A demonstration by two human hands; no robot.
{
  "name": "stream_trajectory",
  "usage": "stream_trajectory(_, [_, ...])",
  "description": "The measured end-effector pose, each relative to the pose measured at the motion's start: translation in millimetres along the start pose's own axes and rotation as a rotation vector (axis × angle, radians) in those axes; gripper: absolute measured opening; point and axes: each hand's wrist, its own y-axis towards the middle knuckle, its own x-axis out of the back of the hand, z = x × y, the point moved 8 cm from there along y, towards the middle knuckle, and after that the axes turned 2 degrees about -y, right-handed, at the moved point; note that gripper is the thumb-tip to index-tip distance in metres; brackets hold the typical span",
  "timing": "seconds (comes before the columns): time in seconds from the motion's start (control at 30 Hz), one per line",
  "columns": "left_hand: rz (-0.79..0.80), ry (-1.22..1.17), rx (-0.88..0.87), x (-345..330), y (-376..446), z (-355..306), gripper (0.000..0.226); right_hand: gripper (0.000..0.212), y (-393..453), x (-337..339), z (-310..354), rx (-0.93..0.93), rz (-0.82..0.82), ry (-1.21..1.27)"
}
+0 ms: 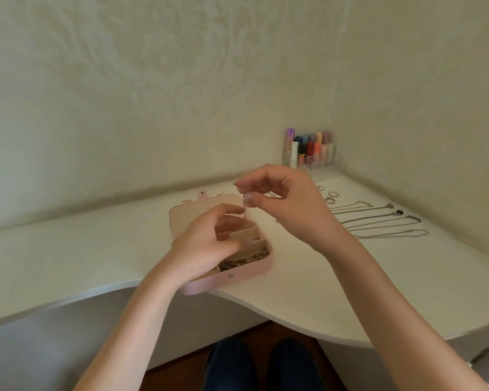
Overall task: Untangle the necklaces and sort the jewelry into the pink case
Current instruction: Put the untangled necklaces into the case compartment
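Two hands worked above the pink case (239,275), which lay open on the tabletop (294,300). The right hand (288,204), above the case's far right corner, pinched something small, seemingly a ring or clasp; the left hand (206,244) hovered over its compartments, fingers curled, grip unclear. Lowering the piece slowly into one compartment looked wisest. Several untangled necklaces (378,221) lay right of the case.

You're sitting in a home, at a dressing table in a room corner. The walls (158,80) carry cream damask-embossed wallpaper, and the white curved vanity top (308,300) holds a clear acrylic organizer (312,158) of lipsticks and cosmetic tubes against the wall. Dark wooden flooring (181,371) shows beneath the table's edge.
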Motion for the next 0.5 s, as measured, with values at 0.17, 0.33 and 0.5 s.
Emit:
stream_trajectory(0.17, [-0.071, -0.041, -0.025, 5.8, -7.1, -2.2, 0.016, 0.027, -3.6, 16.8, -14.4, -0.060, -0.096, -0.056])
stream_trajectory(0.33, [-0.161, 0.226, -0.043, 19.6, -11.2, 7.1, 0.010, 0.026, -21.7, 8.4, -53.0, -0.194, 0.032, -0.275])
stream_trajectory(0.5, [-0.050, 0.432, -0.011, 5.2, -12.5, 14.4, 0.013, 0.023, -32.1, -21.5, -73.2, -0.189, 0.208, -0.424])
